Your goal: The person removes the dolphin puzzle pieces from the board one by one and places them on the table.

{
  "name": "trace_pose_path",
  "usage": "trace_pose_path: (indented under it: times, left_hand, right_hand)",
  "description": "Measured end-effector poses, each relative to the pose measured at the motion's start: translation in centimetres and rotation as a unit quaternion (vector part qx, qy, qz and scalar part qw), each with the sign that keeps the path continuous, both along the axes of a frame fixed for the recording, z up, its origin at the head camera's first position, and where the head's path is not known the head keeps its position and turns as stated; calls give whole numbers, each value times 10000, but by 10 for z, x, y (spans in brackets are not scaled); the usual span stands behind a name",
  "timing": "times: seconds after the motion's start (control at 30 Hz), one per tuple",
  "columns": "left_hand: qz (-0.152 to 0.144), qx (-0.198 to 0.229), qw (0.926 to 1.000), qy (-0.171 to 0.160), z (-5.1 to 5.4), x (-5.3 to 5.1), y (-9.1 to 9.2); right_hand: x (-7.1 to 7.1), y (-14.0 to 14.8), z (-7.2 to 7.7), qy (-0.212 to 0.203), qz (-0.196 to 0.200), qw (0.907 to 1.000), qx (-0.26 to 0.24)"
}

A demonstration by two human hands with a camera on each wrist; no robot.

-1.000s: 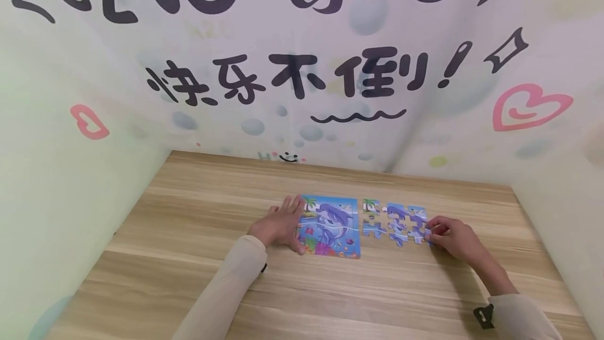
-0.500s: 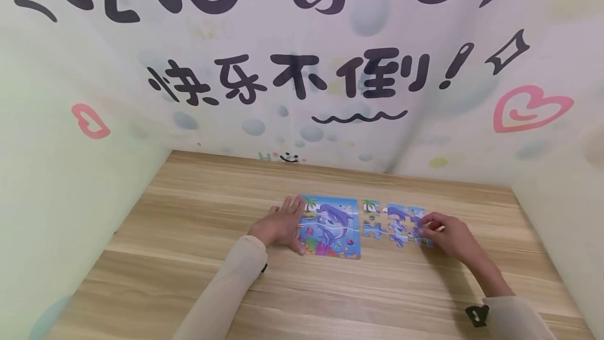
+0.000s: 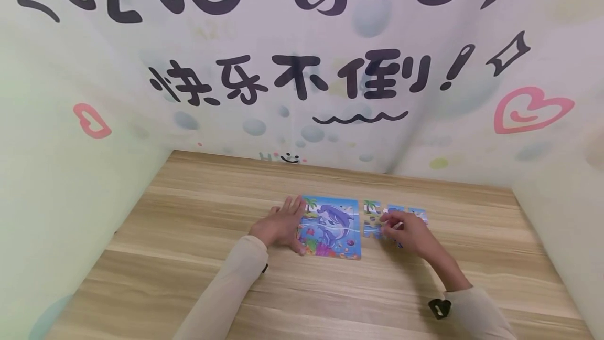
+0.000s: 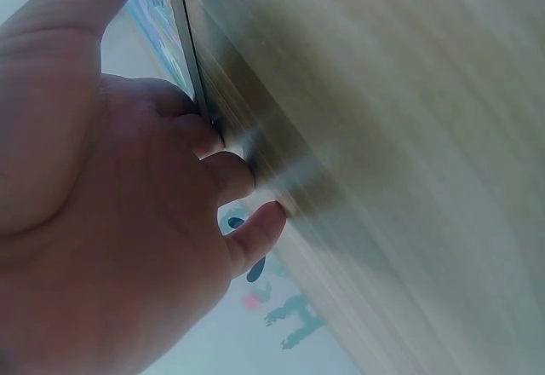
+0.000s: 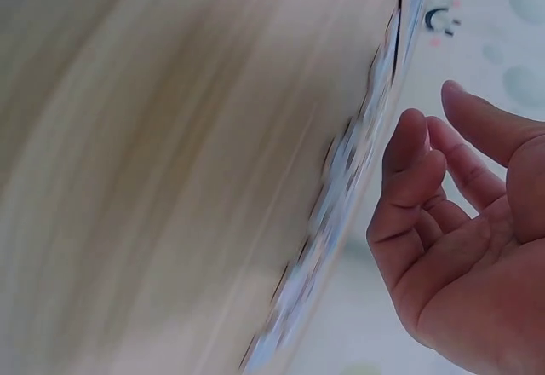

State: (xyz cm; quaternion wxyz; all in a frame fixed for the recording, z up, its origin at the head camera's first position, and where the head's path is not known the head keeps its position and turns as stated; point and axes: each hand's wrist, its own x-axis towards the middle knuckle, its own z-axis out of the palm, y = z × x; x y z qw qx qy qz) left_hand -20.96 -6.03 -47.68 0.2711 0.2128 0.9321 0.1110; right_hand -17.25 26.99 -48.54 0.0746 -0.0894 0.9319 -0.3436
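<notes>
In the head view, your left hand (image 3: 281, 224), fingers spread, touches the left edge of a thin, squarish dolphin board (image 3: 332, 227) just below the frame's centre. Loose puzzle pieces (image 3: 371, 207), knobbed and notched, lie just right of it on the wood-grained counter (image 3: 330, 298); your right hand (image 3: 409, 232), a black tab (image 3: 440, 308) near its pale sleeve (image 3: 476, 311), blocks several from sight. Behind hangs a creased pale backdrop (image 3: 226, 135) with black lettering.

In the left wrist view, your palm fills the left, fingers bent near the board's thin edge.

In the right wrist view, your grip curls loosely at right, thumb and fingers apart, clear of the blurred, glossy pieces.
</notes>
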Motion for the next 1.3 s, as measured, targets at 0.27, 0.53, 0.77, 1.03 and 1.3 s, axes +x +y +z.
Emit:
trace_pose_path:
  times: [0.27,0.53,0.77,1.03,1.3]
  left_hand:
    - [14,13,10000,-38,0,0,1]
    - [47,97,9999,-77,2,1,0]
    - [22,69,10000,-64,2,1,0]
    - [-51,39,10000,-47,-2,-1,1]
    - [-64,81,9999,-2,-1,-1,2]
  right_hand:
    - [-2,-39,-2,86,424,9987,-271]
    - [-3,-77,-5,-135,903,9953,-319]
    - [-4,-108,-7,6,1287,9914,-225]
    - [-5,-131,-7,149,1234,9917,320]
    - [-6,-142,-2,-146,1034,9931,526]
